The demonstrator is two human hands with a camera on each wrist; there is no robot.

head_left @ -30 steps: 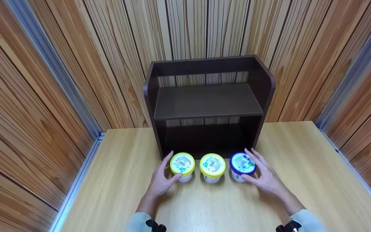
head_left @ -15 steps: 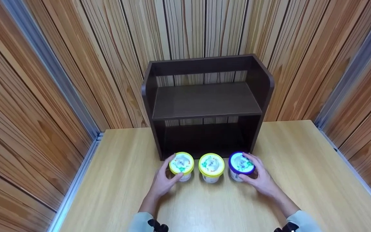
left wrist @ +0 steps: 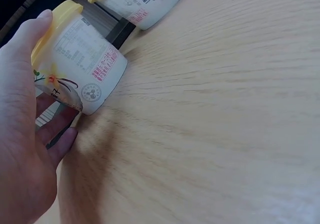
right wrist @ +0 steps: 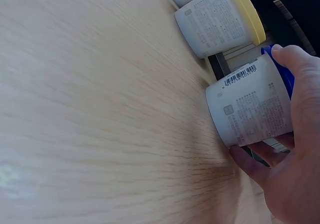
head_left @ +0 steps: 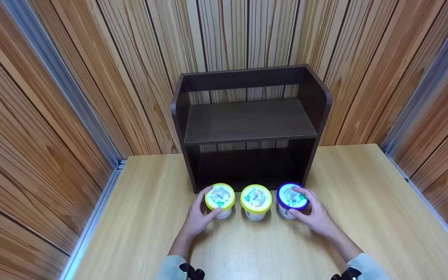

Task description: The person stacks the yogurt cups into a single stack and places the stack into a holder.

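Note:
Three white tubs with printed lids stand in a row on the table. My left hand (head_left: 196,219) grips the left tub (head_left: 220,198), which has a yellow lid; in the left wrist view the thumb lies on the rim of that yellow-lidded tub (left wrist: 82,59) and fingers reach behind it. The middle tub (head_left: 256,200), also yellow-lidded, stands untouched between the hands. My right hand (head_left: 319,217) grips the tub with a dark blue lid (head_left: 290,196). In the right wrist view the thumb presses the blue rim and the fingers curve around the far side of the blue-lidded tub (right wrist: 250,104).
A dark brown two-tier shelf (head_left: 249,120) stands right behind the tubs, with side panels and a back rail. Wood-patterned walls (head_left: 53,136) with metal edge strips enclose the light wooden table (head_left: 255,249) at the back and sides.
My right hand's fingers have come in closer over the blue lid, and the left fingers have moved slightly inward against the left tub. The tubs stay in their row.

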